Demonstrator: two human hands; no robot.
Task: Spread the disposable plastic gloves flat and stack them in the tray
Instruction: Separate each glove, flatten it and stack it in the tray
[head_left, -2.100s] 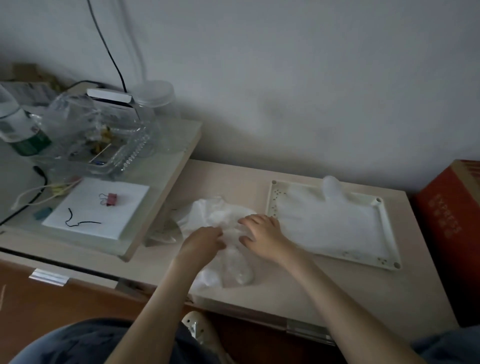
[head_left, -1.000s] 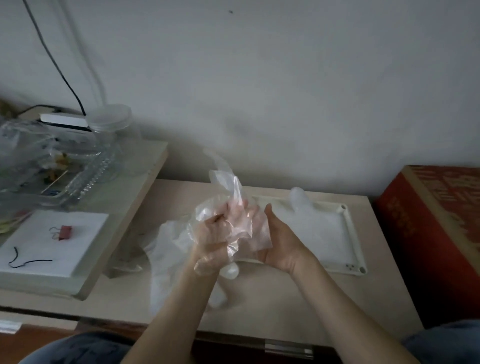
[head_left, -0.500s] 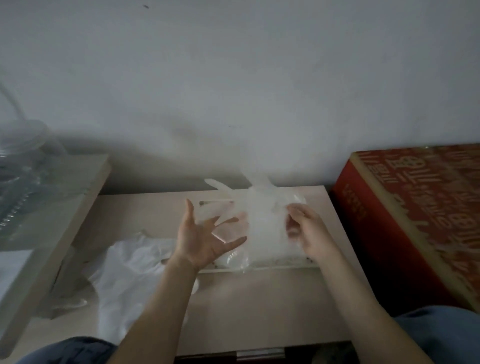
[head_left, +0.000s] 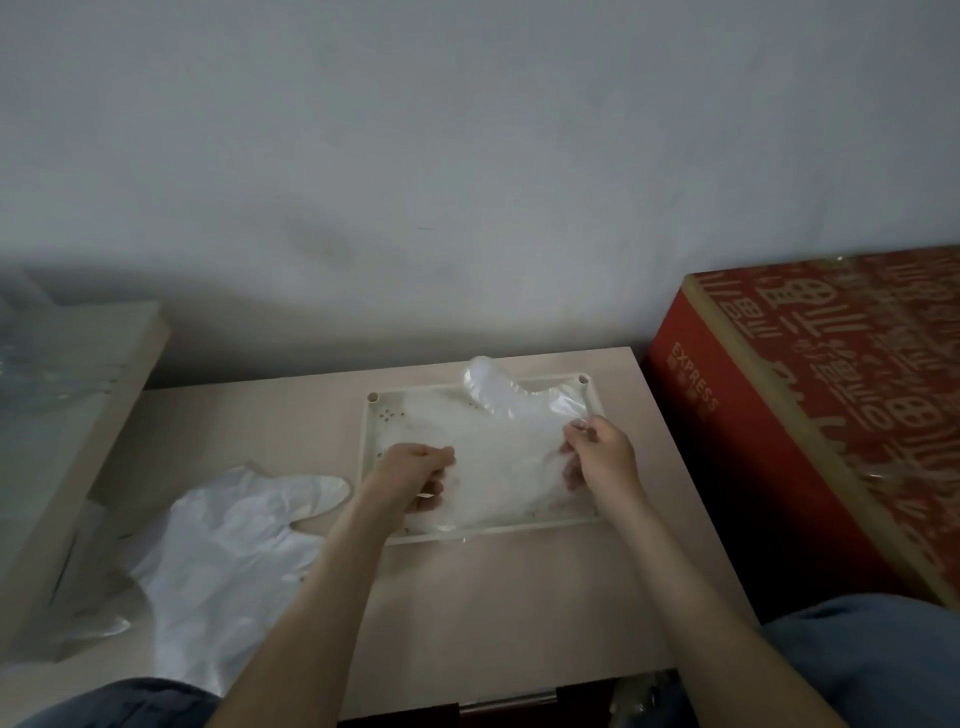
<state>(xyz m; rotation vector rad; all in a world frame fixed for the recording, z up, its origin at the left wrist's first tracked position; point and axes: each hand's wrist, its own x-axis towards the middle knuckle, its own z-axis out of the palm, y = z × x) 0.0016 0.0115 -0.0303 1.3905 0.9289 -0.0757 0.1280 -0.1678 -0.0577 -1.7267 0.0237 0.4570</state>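
Red carton (head_left: 789, 441) right of table (head_left: 493, 623)
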